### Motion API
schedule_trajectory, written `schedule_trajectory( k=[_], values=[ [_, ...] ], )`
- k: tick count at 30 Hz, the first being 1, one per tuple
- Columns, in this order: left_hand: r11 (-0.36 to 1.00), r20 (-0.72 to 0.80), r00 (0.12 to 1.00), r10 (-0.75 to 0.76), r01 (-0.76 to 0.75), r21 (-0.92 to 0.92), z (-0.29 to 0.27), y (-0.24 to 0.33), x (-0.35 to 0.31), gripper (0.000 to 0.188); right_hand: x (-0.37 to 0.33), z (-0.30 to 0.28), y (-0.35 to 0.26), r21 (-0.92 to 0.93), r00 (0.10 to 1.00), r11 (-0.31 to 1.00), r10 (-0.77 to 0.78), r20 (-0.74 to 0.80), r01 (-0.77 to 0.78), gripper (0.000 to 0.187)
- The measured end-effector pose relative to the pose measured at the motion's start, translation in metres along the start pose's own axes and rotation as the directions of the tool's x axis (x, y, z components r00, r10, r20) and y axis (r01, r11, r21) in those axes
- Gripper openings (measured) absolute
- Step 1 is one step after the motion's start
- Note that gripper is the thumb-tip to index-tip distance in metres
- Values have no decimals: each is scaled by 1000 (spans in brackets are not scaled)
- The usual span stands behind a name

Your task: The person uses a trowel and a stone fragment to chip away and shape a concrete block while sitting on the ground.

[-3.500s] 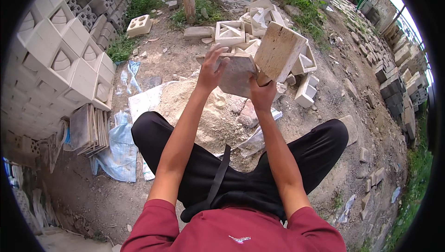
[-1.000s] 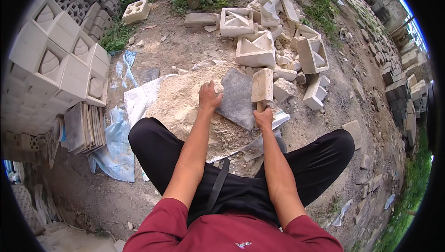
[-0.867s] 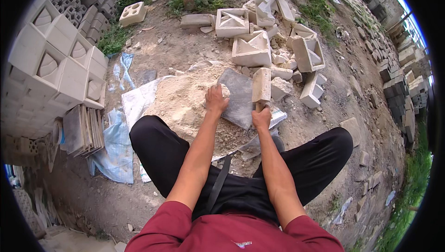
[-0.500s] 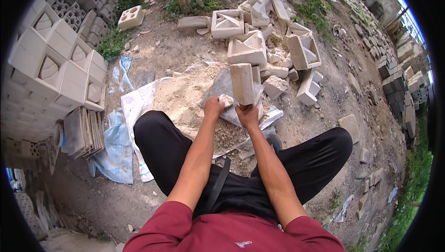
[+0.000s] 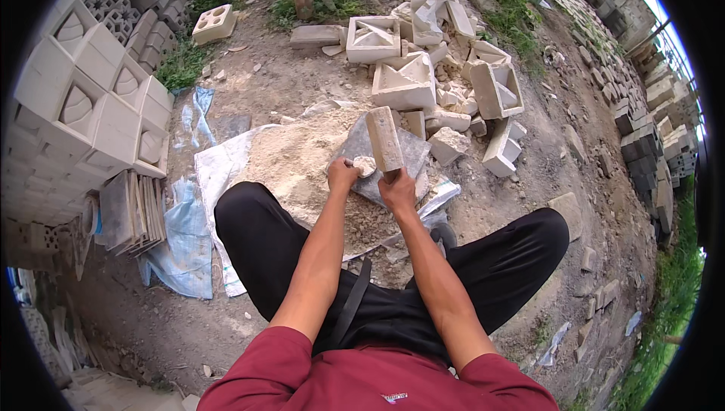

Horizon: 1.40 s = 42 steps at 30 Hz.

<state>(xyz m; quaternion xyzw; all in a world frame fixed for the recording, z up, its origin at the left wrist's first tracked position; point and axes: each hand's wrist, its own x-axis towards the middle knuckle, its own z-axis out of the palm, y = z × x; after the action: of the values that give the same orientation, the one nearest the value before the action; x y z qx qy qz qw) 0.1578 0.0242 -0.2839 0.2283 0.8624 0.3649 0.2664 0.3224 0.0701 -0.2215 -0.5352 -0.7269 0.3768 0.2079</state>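
Note:
I sit on the ground with my legs spread around a heap of pale sand (image 5: 291, 165) on a white sheet (image 5: 219, 177). My right hand (image 5: 396, 190) grips the lower end of a tan rectangular block (image 5: 384, 139) and holds it upright over a grey flat slab (image 5: 377, 158) lying on the heap. My left hand (image 5: 342, 175) rests at the slab's near left edge, fingers closed on a small pale lump (image 5: 365, 165) sitting on it.
Broken hollow concrete blocks (image 5: 408, 82) and rubble lie just beyond the heap. A wall of stacked decorative blocks (image 5: 83, 101) stands at left, with flat tiles (image 5: 132, 211) and blue plastic sheeting (image 5: 177, 260) below it. More blocks (image 5: 649, 146) line the right edge.
The tan block was raised high with both hands, then brought down to the slab. Now my right hand alone holds it upright, and my left hand has shifted to the pale lump.

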Motion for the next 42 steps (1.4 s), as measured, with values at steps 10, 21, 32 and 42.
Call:
schedule_trajectory(
  k=[10, 21, 32, 42],
  values=[
    [993, 20, 994, -109, 110, -35, -3, -7, 6, 35, 15, -5, 0, 51, 999, 999, 17, 36, -19, 46],
    [990, -6, 991, -136, 136, -27, 0, 0, 5, 33, 11, 4, 25, -130, 985, 991, 62, 163, -41, 44],
    [984, -7, 988, -155, 154, -89, 2, -5, 12, 31, 11, 2, 8, -79, 990, 995, 64, 127, -55, 48],
    [990, -46, 991, -123, 119, -77, -1, -6, 9, 31, 11, 3, -2, -37, 994, 999, 39, 105, -36, 45]
  ],
)
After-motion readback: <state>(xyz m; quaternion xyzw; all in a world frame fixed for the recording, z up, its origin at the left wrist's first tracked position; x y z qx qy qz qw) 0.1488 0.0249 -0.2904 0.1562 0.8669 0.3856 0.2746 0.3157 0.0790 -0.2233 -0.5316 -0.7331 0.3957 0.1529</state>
